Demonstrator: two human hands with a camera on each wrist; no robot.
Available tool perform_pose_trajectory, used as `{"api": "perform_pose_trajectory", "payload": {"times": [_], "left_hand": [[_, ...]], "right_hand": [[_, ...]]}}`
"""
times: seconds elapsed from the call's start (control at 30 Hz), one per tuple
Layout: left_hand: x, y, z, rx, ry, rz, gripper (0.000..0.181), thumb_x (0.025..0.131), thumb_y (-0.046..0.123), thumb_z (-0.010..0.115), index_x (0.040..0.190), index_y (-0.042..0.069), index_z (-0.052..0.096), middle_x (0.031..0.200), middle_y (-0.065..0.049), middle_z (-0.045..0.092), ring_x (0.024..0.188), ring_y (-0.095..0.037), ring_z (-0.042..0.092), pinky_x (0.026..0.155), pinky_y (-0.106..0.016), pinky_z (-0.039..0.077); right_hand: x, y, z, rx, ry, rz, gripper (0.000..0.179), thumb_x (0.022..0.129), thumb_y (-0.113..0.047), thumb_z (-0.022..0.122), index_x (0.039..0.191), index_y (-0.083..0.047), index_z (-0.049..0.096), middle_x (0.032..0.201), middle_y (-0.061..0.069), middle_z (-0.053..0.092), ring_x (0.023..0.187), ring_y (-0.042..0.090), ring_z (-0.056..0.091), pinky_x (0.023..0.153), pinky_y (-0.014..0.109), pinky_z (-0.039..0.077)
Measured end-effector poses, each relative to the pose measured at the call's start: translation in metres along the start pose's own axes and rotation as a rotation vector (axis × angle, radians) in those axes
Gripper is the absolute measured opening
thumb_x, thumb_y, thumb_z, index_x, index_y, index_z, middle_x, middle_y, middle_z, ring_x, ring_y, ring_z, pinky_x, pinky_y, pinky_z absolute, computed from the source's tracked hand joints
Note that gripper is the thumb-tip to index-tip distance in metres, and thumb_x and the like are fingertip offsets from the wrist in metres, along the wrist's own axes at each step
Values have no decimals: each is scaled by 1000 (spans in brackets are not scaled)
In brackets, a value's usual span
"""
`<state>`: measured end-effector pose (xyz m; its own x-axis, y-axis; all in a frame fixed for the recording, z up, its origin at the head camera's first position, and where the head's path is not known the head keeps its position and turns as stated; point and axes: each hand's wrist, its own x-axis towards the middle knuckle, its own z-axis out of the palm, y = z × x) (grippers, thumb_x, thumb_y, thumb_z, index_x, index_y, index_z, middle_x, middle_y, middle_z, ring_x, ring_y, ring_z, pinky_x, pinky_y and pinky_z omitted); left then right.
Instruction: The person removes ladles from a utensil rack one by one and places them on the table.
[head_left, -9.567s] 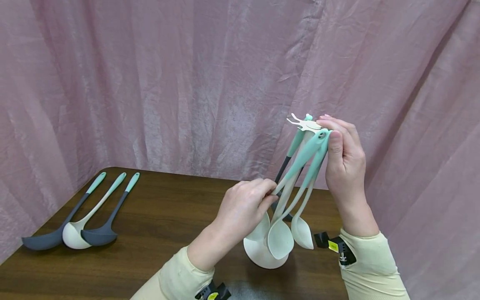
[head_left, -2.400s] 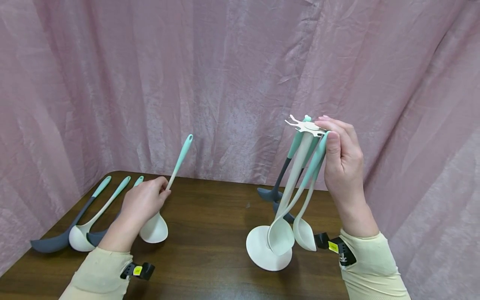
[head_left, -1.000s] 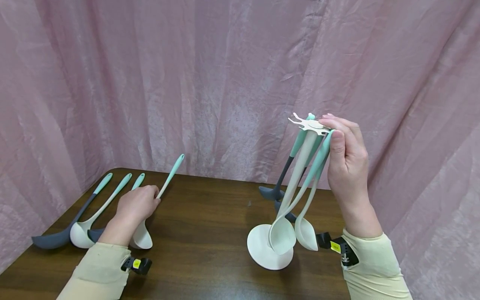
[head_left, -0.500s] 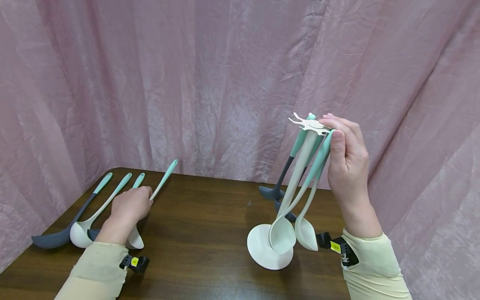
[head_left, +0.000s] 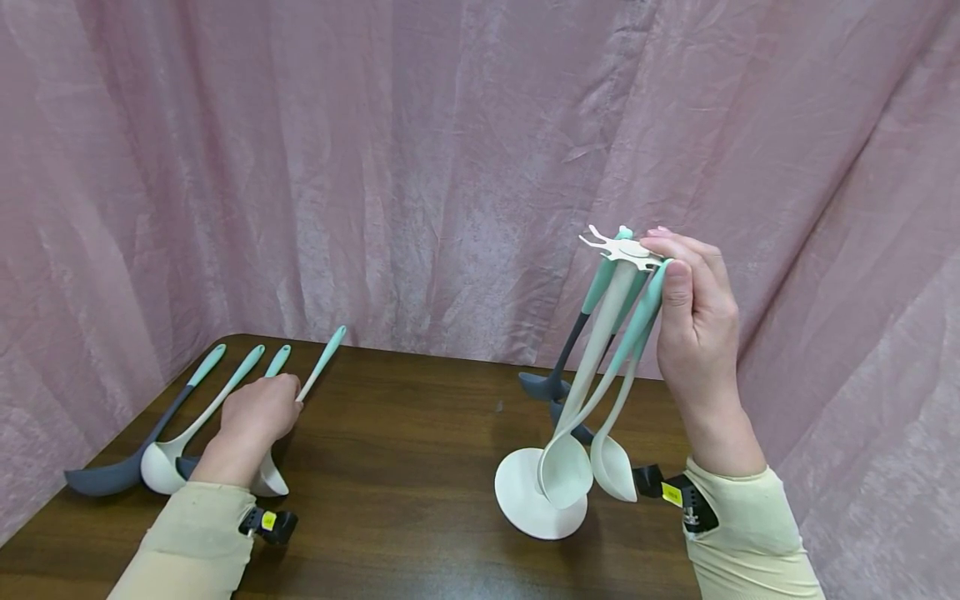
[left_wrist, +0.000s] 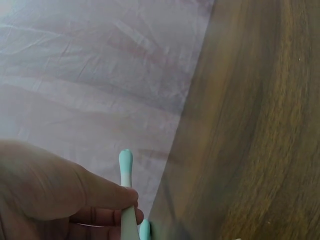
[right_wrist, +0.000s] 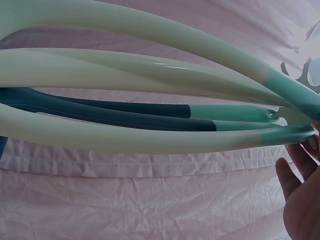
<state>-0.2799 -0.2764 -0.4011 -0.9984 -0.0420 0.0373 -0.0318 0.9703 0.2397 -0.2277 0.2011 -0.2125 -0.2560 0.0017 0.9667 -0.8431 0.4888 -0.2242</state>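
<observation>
My left hand (head_left: 261,408) pinches the mint-and-white handle of a white ladle (head_left: 322,362) at the left of the table; its bowl shows partly beyond the wrist, low over the wood. In the left wrist view thumb and fingers close on the pale handle (left_wrist: 126,175). My right hand (head_left: 697,325) grips the top of a tilted white utensil stand (head_left: 592,358), thumb against the mint handle ends. From the stand hang two white ladles, a nearer one (head_left: 564,475) and a smaller one (head_left: 613,468), and two dark grey utensils, one bowl-ended (head_left: 542,385), behind the pole.
Left of my left hand lie a long dark grey ladle (head_left: 105,479), a white ladle (head_left: 159,468) and another grey one with a mint handle (head_left: 277,360), partly hidden by the hand. A pink curtain (head_left: 450,167) stands behind the brown table (head_left: 405,467).
Since the oldest frame, my left hand has taken the white ladle from the stand and carried it left to the ladles on the table, lowering it lately. My right hand stays on the stand.
</observation>
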Motion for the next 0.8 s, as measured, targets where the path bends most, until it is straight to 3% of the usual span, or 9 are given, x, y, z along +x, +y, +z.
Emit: {"api": "perform_pose_trajectory", "payload": {"times": [0.8], "left_hand": [[-1, -10, 4, -13, -14, -13, 11, 102, 11, 71, 100, 0, 72, 92, -20, 72, 80, -38, 69, 68, -57, 55]], "right_hand": [[-1, 3, -1, -22, -3, 14, 33, 117, -16, 52, 126, 6, 76, 133, 24, 69, 136, 25, 63, 120, 39, 43]]}}
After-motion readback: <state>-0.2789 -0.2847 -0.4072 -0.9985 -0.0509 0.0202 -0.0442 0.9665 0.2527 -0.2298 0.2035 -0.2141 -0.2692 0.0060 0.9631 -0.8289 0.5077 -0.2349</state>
